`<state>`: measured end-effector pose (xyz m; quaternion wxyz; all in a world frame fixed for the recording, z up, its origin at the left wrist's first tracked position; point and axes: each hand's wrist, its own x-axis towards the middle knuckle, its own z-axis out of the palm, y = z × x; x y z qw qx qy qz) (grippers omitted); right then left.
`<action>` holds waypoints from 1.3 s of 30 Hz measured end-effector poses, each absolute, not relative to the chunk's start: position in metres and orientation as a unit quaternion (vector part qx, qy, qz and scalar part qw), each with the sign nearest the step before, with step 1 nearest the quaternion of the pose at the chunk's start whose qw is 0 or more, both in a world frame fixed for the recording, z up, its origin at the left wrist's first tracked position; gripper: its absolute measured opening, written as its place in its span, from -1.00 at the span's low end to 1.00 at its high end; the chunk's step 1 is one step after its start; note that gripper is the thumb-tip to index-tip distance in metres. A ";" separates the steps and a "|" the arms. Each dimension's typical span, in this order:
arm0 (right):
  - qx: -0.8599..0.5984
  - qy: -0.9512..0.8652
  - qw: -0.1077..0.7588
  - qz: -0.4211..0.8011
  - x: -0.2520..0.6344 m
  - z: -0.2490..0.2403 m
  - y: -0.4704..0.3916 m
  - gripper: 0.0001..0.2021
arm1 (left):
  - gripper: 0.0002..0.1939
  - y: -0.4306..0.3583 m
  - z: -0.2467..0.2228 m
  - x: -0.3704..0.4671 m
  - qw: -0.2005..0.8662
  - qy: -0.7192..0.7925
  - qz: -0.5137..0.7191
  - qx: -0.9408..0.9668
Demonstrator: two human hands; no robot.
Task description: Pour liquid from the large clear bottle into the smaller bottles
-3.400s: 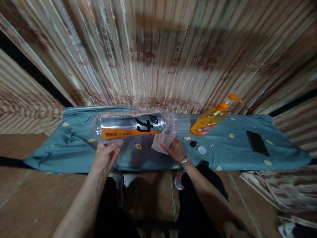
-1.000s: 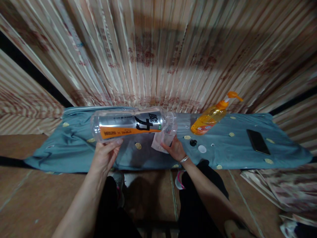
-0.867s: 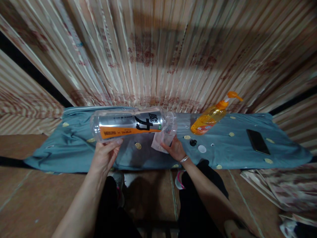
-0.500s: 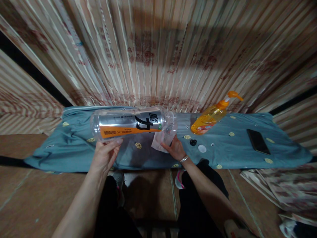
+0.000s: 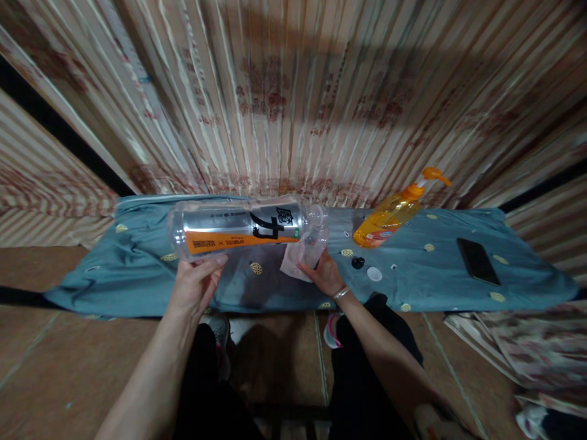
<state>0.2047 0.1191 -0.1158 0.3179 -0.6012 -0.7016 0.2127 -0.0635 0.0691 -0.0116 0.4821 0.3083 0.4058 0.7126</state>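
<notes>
A large clear plastic bottle (image 5: 238,227) with a silver and orange label lies almost level in the air, its neck to the right. My left hand (image 5: 199,281) grips it from below near its base. Below the bottle's neck is a small clear container (image 5: 315,245), and my right hand (image 5: 326,275) is closed around it. A pale pink tissue or cloth (image 5: 293,264) hangs by the right fingers. The neck seems to meet the container's top; I cannot tell whether they touch. To the right lie a small black cap-like piece (image 5: 358,263) and a white disc (image 5: 374,274).
An orange pump bottle (image 5: 387,220) stands at the back right of the table, which has a blue-green cloth (image 5: 257,293) with pineapple prints. A black phone (image 5: 477,261) lies farther right. A pleated, patterned curtain (image 5: 293,91) hangs behind the table.
</notes>
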 end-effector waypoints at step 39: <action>-0.596 -0.694 0.341 0.216 0.207 -0.128 0.124 -0.21 | -0.13 0.070 -0.008 -0.060 0.483 0.399 0.723 0.291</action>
